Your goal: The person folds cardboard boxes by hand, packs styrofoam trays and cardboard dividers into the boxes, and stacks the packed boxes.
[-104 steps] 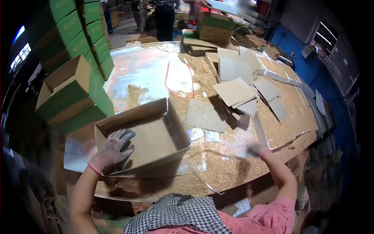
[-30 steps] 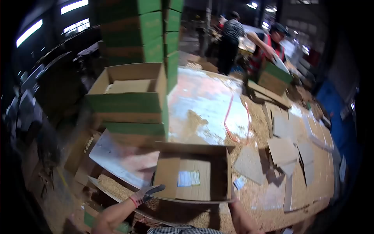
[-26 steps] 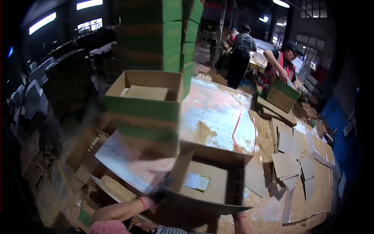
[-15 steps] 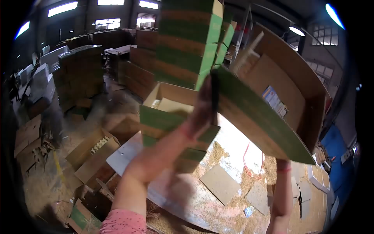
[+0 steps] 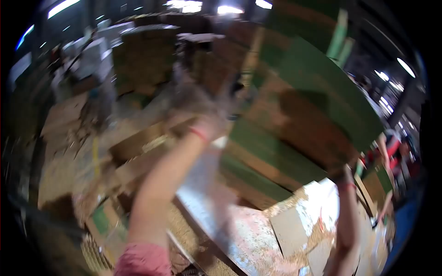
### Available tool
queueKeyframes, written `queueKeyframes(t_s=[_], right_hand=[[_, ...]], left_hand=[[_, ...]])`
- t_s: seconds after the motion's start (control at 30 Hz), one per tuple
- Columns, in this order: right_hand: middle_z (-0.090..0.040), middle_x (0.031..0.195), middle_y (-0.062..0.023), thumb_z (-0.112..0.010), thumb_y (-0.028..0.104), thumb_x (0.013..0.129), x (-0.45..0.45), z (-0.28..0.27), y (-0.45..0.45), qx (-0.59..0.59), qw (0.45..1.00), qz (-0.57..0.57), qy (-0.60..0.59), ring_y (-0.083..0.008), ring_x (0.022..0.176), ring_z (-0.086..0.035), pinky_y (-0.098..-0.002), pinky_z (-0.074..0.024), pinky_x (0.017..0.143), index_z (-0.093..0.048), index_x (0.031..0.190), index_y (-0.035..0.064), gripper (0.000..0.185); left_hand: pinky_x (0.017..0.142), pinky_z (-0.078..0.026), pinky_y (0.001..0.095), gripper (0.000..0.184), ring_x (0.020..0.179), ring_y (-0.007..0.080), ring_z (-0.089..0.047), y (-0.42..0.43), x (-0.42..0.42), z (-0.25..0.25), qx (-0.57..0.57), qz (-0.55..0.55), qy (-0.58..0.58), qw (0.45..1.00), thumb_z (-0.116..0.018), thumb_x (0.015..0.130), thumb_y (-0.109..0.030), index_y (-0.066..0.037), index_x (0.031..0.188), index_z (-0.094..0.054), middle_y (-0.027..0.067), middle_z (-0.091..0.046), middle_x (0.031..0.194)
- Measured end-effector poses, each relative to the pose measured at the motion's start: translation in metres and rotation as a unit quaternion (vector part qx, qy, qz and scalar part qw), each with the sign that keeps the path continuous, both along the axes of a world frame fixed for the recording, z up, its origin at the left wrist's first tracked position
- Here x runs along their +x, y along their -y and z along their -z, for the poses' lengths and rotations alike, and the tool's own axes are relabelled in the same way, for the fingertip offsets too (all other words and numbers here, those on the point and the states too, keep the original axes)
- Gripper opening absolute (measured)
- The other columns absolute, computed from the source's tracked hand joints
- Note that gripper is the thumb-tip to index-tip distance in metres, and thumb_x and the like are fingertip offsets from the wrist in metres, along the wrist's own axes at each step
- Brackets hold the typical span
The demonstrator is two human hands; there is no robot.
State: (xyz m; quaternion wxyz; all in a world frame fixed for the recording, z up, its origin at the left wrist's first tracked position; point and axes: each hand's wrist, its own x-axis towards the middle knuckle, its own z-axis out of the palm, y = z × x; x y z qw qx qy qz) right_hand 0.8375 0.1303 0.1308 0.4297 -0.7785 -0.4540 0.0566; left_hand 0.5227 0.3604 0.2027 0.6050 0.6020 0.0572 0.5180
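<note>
A large green and brown cardboard box point(image 5: 317, 106) is raised in front of me at the upper right, its outer side facing me and its inside hidden. My right hand point(image 5: 343, 175) grips its lower edge at the right. Motion smears my left hand point(image 5: 212, 119), which is up at the box's left side; its fingers cannot be made out. Below and behind the raised box, more green and brown boxes point(image 5: 258, 170) stand stacked on the table.
Wood shavings and flat cardboard sheets point(image 5: 290, 230) lie on the table point(image 5: 248, 225). An open carton point(image 5: 138, 147) and a green-marked one point(image 5: 106, 218) are at the left. A person in a red vest point(image 5: 391, 147) is beside a green box point(image 5: 377, 184) at the far right.
The box went from the table up into the air, tipped, and now hides its inside. The view has swung left. My left hand has moved up and is blurred.
</note>
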Motion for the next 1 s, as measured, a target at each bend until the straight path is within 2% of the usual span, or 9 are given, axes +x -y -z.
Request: queueKeyframes(t_s=[0.13, 0.17, 0.4, 0.43, 0.6, 0.67, 0.83, 0.9, 1.0], right_hand=[[-0.044, 0.137, -0.0235, -0.048, 0.036, 0.096, 0.034, 0.027, 0.024, -0.017, 0.999, 0.004, 0.032, -0.0369, 0.124, -0.044, -0.0412, -0.0383, 0.101, -0.038, 0.137, -0.0005, 0.056], [-0.044, 0.136, -0.0234, -0.048, 0.037, 0.096, 0.045, 0.035, 0.030, -0.023, 0.999, 0.012, 0.043, -0.0368, 0.124, -0.044, -0.0412, -0.0384, 0.101, -0.038, 0.137, -0.0003, 0.056], [-0.045, 0.136, -0.0227, -0.048, 0.039, 0.096, 0.087, 0.103, 0.074, -0.069, 0.992, 0.068, 0.083, -0.0366, 0.123, -0.046, -0.0418, -0.0392, 0.100, -0.040, 0.137, 0.0013, 0.057], [-0.045, 0.136, -0.0227, -0.048, 0.040, 0.095, 0.084, 0.118, 0.087, -0.079, 0.989, 0.089, 0.090, -0.0365, 0.123, -0.046, -0.0419, -0.0394, 0.100, -0.040, 0.137, 0.0015, 0.057], [-0.046, 0.136, -0.0222, -0.049, 0.042, 0.095, 0.032, 0.244, 0.157, -0.130, 0.965, 0.223, 0.055, -0.0364, 0.123, -0.047, -0.0423, -0.0399, 0.100, -0.041, 0.137, 0.0026, 0.058], [-0.039, 0.139, -0.0287, -0.049, 0.045, 0.093, -0.045, 0.284, 0.218, -0.245, 0.890, 0.210, 0.321, -0.0481, 0.124, -0.041, -0.0578, -0.0348, 0.100, -0.034, 0.143, 0.0123, 0.062], [-0.018, 0.155, -0.0166, -0.038, 0.055, 0.092, -0.090, 0.307, 0.335, -0.467, 0.831, 0.155, 0.260, -0.0413, 0.140, -0.022, -0.0646, -0.0182, 0.107, -0.020, 0.150, 0.0246, 0.068], [-0.028, 0.151, -0.0181, -0.038, 0.048, 0.095, -0.071, 0.291, 0.387, -0.419, 0.843, 0.273, 0.196, -0.0371, 0.136, -0.032, -0.0590, -0.0272, 0.105, -0.036, 0.145, 0.0264, 0.055], [-0.042, 0.143, -0.0175, -0.036, 0.040, 0.096, -0.003, 0.272, 0.484, -0.578, 0.786, 0.196, -0.095, -0.0328, 0.131, -0.041, -0.0459, -0.0326, 0.106, -0.041, 0.141, 0.0172, 0.051]], left_hand=[[0.106, -0.037, 0.0333, 0.079, 0.127, 0.0215, -0.045, 0.027, 0.035, 0.116, -0.015, -0.111, -0.076, 0.991, -0.076, 0.077, -0.017, -0.004, 0.143, -0.035, 0.0137, -0.048, 0.138], [0.108, -0.033, 0.0381, 0.084, 0.135, 0.0319, -0.036, 0.033, 0.026, 0.109, 0.039, -0.118, -0.078, 0.989, -0.073, 0.079, -0.032, -0.003, 0.144, -0.029, 0.0200, -0.044, 0.140], [0.093, -0.046, 0.0332, 0.068, 0.109, 0.0202, -0.054, -0.003, 0.049, 0.158, 0.071, -0.223, -0.017, 0.972, -0.072, 0.078, -0.017, -0.001, 0.136, -0.041, 0.0147, -0.056, 0.122], [0.098, -0.044, 0.0333, 0.052, 0.113, 0.0225, -0.054, 0.020, 0.024, 0.140, -0.082, -0.072, -0.091, 0.990, -0.060, 0.086, -0.016, -0.003, 0.135, -0.044, 0.0151, -0.057, 0.123], [0.104, -0.037, 0.0349, 0.040, 0.120, 0.0257, -0.050, 0.016, -0.011, 0.153, 0.360, -0.225, -0.127, 0.896, -0.041, 0.097, -0.020, -0.003, 0.133, -0.049, 0.0136, -0.053, 0.132], [0.106, -0.033, 0.0338, 0.045, 0.125, 0.0249, -0.046, 0.021, 0.015, 0.156, 0.417, -0.227, -0.081, 0.876, -0.039, 0.100, -0.025, -0.002, 0.138, -0.042, 0.0125, -0.047, 0.139], [0.105, -0.034, 0.0315, 0.052, 0.124, 0.0228, -0.046, 0.078, -0.025, 0.170, -0.080, -0.204, -0.269, 0.938, -0.049, 0.098, -0.029, -0.002, 0.140, -0.039, 0.0127, -0.046, 0.139], [0.103, -0.036, 0.0347, 0.052, 0.123, 0.0197, -0.046, 0.126, -0.076, 0.229, -0.166, -0.169, -0.160, 0.958, -0.048, 0.098, -0.031, -0.009, 0.144, -0.035, 0.0088, -0.043, 0.140], [0.107, -0.035, 0.0372, 0.047, 0.124, 0.0210, -0.046, 0.239, -0.202, 0.321, -0.318, -0.162, -0.176, 0.917, -0.041, 0.101, -0.029, -0.011, 0.144, -0.034, 0.0067, -0.039, 0.144]])
